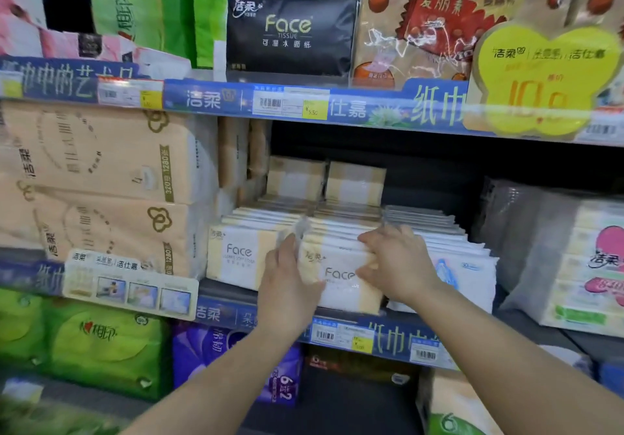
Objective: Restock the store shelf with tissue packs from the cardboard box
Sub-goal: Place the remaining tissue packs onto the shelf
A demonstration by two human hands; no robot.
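Cream-and-white film wraps the Face tissue pack (341, 279) that both hands hold at the front lip of the middle shelf (398, 336). It stands upright with its printed face toward the camera and its long axis running left to right along the shelf edge, at the head of a row of like packs (341, 228) filed one behind another. Just to its left stands a second row (236, 255) of the same product; to its right is a row of white-and-blue packs (449, 252).

The left hand (287, 286) cups the pack's left end, palm against its side, fingers reaching up along the edge. The right hand (398, 262) lies over the top right corner, fingers curled across the upper edge and thumb low on the front. Each grips 1 end, so the pack is clamped between them, with neither hand plainly nearer. Both forearms rise from below and converge on it, the right one coming in from farther to the side.

By my reading, the coming move turns on depth: the pack looks slightly proud of its neighbour and wants pushing straight back, square to the row. Uneven pressure could twist it.

No cardboard box is in view.
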